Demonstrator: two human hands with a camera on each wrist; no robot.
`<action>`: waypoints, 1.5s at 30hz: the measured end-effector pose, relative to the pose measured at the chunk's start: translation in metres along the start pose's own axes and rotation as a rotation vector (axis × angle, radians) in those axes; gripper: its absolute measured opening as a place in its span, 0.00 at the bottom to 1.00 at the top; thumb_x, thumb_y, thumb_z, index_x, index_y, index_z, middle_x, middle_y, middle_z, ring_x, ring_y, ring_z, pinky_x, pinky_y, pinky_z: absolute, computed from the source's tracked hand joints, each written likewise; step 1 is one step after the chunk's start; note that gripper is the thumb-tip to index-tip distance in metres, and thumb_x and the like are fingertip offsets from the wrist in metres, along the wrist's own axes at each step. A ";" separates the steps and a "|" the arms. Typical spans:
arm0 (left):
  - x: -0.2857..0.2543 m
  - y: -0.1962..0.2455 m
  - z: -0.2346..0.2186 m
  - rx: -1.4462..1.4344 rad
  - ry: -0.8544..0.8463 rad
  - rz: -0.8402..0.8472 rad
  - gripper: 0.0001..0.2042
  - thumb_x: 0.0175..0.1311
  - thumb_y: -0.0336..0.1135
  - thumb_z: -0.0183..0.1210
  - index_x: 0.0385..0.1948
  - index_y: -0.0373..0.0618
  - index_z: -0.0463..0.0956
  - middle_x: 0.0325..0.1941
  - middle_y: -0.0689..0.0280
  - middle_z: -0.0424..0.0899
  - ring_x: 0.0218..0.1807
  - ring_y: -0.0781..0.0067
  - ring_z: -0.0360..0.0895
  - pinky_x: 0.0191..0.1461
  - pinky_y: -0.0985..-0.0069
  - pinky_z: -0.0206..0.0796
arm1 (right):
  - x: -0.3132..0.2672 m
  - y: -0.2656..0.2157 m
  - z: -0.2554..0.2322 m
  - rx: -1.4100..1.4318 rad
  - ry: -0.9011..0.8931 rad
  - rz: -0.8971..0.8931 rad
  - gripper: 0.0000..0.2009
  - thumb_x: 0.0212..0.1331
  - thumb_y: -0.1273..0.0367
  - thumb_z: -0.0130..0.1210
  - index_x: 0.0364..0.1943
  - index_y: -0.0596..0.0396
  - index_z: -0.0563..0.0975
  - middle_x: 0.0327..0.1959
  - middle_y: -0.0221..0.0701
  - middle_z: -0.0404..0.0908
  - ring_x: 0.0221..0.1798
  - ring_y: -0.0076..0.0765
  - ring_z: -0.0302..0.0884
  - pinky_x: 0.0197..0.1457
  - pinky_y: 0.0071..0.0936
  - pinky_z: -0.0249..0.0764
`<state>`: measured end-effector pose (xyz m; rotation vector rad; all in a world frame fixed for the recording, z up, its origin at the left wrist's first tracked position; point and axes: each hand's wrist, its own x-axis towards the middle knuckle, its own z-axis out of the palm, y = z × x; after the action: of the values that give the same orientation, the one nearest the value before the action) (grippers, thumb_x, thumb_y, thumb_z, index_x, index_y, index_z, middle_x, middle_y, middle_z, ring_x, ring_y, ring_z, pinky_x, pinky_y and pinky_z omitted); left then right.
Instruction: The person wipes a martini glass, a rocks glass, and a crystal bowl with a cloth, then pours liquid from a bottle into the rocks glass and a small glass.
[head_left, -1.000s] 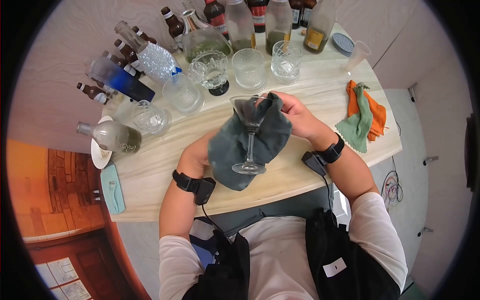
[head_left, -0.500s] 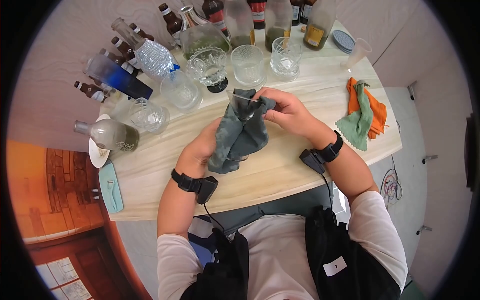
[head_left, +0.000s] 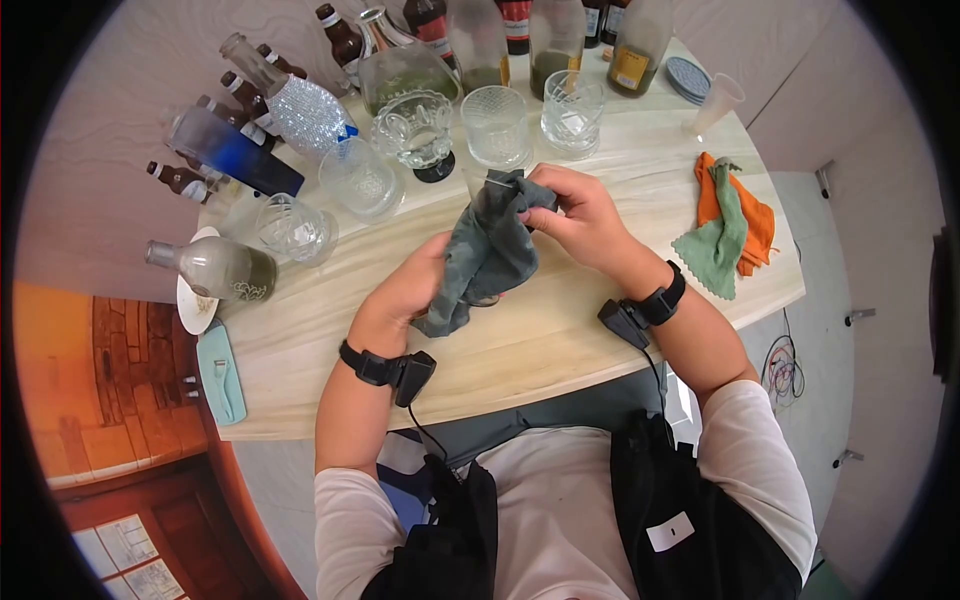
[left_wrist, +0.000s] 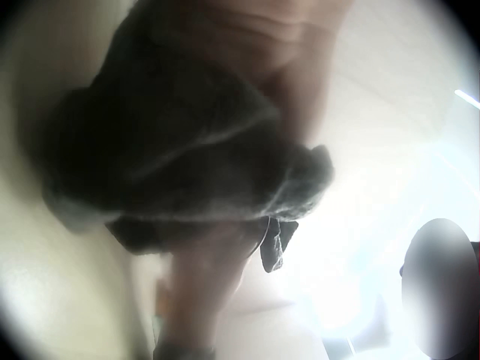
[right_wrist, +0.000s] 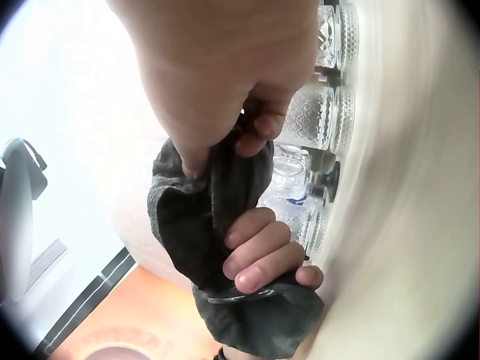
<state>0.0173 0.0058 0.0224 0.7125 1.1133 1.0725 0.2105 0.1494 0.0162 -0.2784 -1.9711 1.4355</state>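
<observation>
A dark grey-green cloth is wrapped around a stemmed cocktail glass, covering most of it. Only part of the clear bowl shows at the top, and a sliver of the foot below. My left hand grips the glass through the cloth from the left. In the right wrist view, its fingers curl over the cloth close to the foot's thin rim. At the bowl end, my right hand pinches the cloth, thumb on the near side. The left wrist view shows mostly dark cloth.
Several cut glasses stand in an arc beyond my hands, with bottles behind them. Orange and green cloths lie at the right, near a plastic cup. Leftward are a squat bottle and a teal tray.
The cloth, spread behind the glass at first, has been folded over its stem and foot. The right hand has shifted its hold at the bowl, and both hands have moved slightly farther from the body.
</observation>
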 end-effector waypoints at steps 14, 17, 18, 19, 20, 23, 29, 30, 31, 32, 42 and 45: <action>0.007 -0.008 -0.009 -0.111 -0.147 -0.012 0.17 0.67 0.37 0.57 0.53 0.38 0.74 0.41 0.58 0.84 0.39 0.68 0.83 0.49 0.74 0.76 | 0.004 0.004 0.003 0.549 0.064 0.054 0.13 0.70 0.76 0.49 0.54 0.63 0.77 0.46 0.29 0.78 0.41 0.23 0.75 0.46 0.23 0.74; 0.010 -0.016 -0.011 -0.104 -0.134 0.051 0.17 0.67 0.38 0.58 0.53 0.38 0.75 0.43 0.59 0.84 0.42 0.69 0.83 0.49 0.75 0.76 | 0.005 0.003 0.005 0.474 0.113 0.118 0.13 0.69 0.77 0.48 0.55 0.62 0.77 0.43 0.27 0.79 0.40 0.22 0.75 0.45 0.23 0.73; 0.012 -0.022 -0.016 -0.104 -0.135 0.048 0.17 0.67 0.38 0.58 0.53 0.38 0.75 0.43 0.59 0.84 0.42 0.69 0.83 0.49 0.75 0.76 | 0.005 0.003 0.004 0.475 0.116 0.119 0.13 0.69 0.77 0.48 0.55 0.62 0.77 0.43 0.27 0.79 0.40 0.22 0.75 0.45 0.23 0.73; 0.014 -0.025 -0.019 -0.079 -0.078 0.060 0.18 0.68 0.39 0.58 0.54 0.38 0.75 0.45 0.60 0.84 0.44 0.69 0.82 0.49 0.75 0.76 | 0.005 0.004 0.002 0.429 0.134 0.147 0.14 0.67 0.77 0.49 0.54 0.61 0.77 0.41 0.26 0.80 0.39 0.21 0.75 0.45 0.22 0.73; 0.015 -0.028 -0.022 -0.054 -0.022 0.072 0.18 0.69 0.40 0.58 0.55 0.39 0.74 0.48 0.61 0.83 0.45 0.70 0.82 0.49 0.75 0.76 | 0.005 0.005 0.000 0.384 0.152 0.174 0.14 0.66 0.77 0.49 0.54 0.61 0.78 0.40 0.25 0.80 0.38 0.20 0.75 0.44 0.22 0.73; 0.006 -0.025 -0.019 -0.104 0.174 0.123 0.21 0.68 0.40 0.60 0.58 0.41 0.72 0.50 0.64 0.80 0.45 0.73 0.79 0.45 0.74 0.75 | 0.005 0.016 -0.005 0.244 0.151 0.232 0.15 0.62 0.77 0.51 0.52 0.60 0.79 0.38 0.24 0.82 0.37 0.19 0.75 0.44 0.23 0.73; 0.012 -0.028 -0.034 -0.167 0.091 0.169 0.23 0.67 0.38 0.61 0.61 0.40 0.69 0.53 0.67 0.78 0.51 0.75 0.76 0.52 0.74 0.72 | -0.001 0.012 -0.005 -0.069 -0.079 0.250 0.13 0.57 0.77 0.55 0.47 0.59 0.80 0.39 0.29 0.82 0.38 0.20 0.75 0.44 0.25 0.74; 0.013 -0.031 -0.037 -0.165 0.106 0.151 0.23 0.66 0.37 0.61 0.61 0.41 0.69 0.54 0.67 0.78 0.51 0.75 0.75 0.53 0.74 0.71 | -0.001 0.011 -0.004 -0.145 0.031 0.237 0.12 0.57 0.77 0.55 0.46 0.59 0.80 0.38 0.28 0.81 0.39 0.19 0.74 0.44 0.24 0.73; 0.014 -0.032 -0.038 -0.165 0.122 0.134 0.23 0.66 0.36 0.61 0.61 0.41 0.69 0.54 0.68 0.78 0.52 0.76 0.75 0.54 0.75 0.71 | 0.001 0.008 -0.006 -0.144 0.032 0.238 0.12 0.57 0.77 0.55 0.46 0.59 0.80 0.38 0.28 0.81 0.39 0.19 0.74 0.44 0.24 0.73; 0.014 -0.032 -0.038 -0.165 0.139 0.120 0.24 0.66 0.36 0.61 0.62 0.41 0.68 0.55 0.68 0.78 0.53 0.76 0.75 0.55 0.75 0.70 | 0.004 0.004 -0.011 -0.050 0.091 0.215 0.11 0.58 0.76 0.56 0.45 0.57 0.80 0.36 0.26 0.79 0.38 0.18 0.73 0.44 0.22 0.72; 0.016 -0.023 -0.015 0.239 0.018 0.507 0.21 0.59 0.24 0.63 0.56 0.38 0.73 0.52 0.68 0.81 0.51 0.78 0.76 0.55 0.77 0.70 | -0.002 -0.023 0.001 0.249 -0.264 0.186 0.18 0.52 0.77 0.66 0.50 0.52 0.80 0.32 0.18 0.67 0.37 0.14 0.64 0.40 0.15 0.64; 0.017 -0.023 -0.020 0.219 0.037 0.462 0.21 0.55 0.23 0.68 0.52 0.39 0.77 0.48 0.69 0.83 0.48 0.78 0.78 0.52 0.77 0.72 | -0.002 -0.026 0.002 0.235 -0.288 0.188 0.22 0.50 0.76 0.69 0.51 0.52 0.79 0.33 0.18 0.67 0.35 0.14 0.63 0.38 0.15 0.62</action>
<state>0.0066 0.0122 -0.0103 1.1672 1.1369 1.3654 0.2156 0.1371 0.0387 -0.1607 -2.0137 1.9009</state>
